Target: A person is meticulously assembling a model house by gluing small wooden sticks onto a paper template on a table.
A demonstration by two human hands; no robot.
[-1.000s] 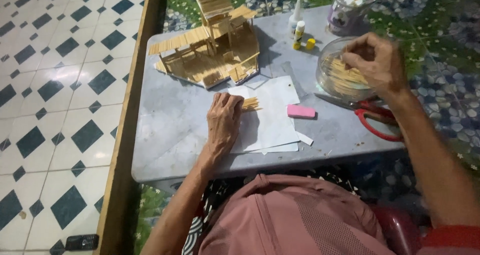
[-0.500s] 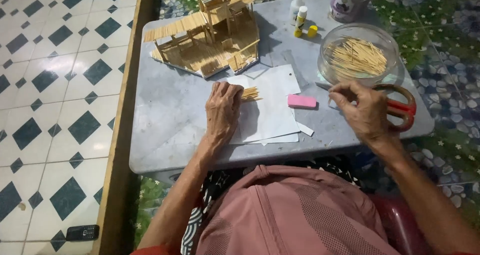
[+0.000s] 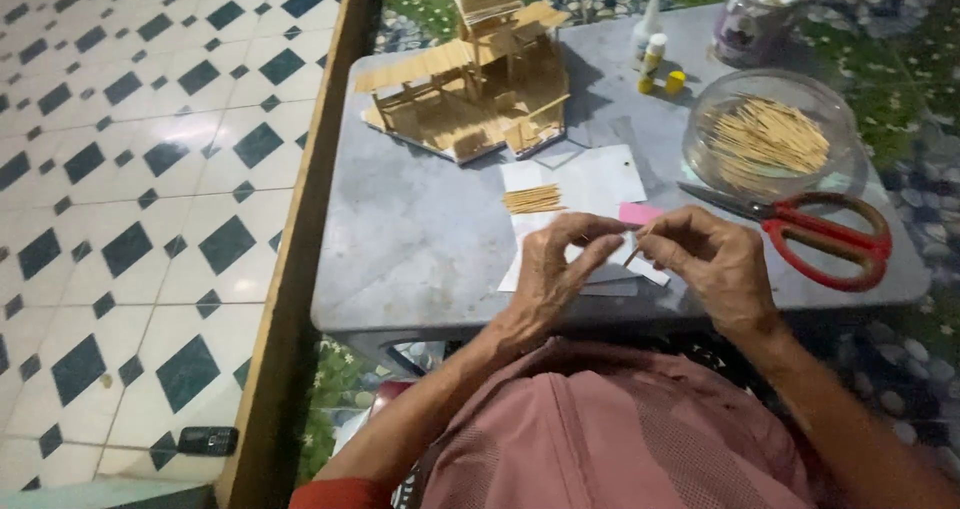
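Both hands meet over the white paper sheets (image 3: 590, 184) lying on the grey desk (image 3: 420, 239). The left hand (image 3: 560, 269) and the right hand (image 3: 715, 259) each pinch an end of a thin wooden stick (image 3: 632, 231), fingers (image 3: 600, 231) narrowed to a fine grip on it, just above the near edge of the paper. A small bundle of cut sticks (image 3: 533, 199) lies on the paper beyond the left hand. A pink eraser (image 3: 640, 213) sits on the paper just beyond the right hand's fingertips. Right of the paper lie red-handled scissors (image 3: 820, 234), and beyond them stands a clear glass bowl of sticks (image 3: 770, 139). At the far side of the paper stands a stick-built model house (image 3: 475, 89); to its right are small glue bottles (image 3: 652, 54).
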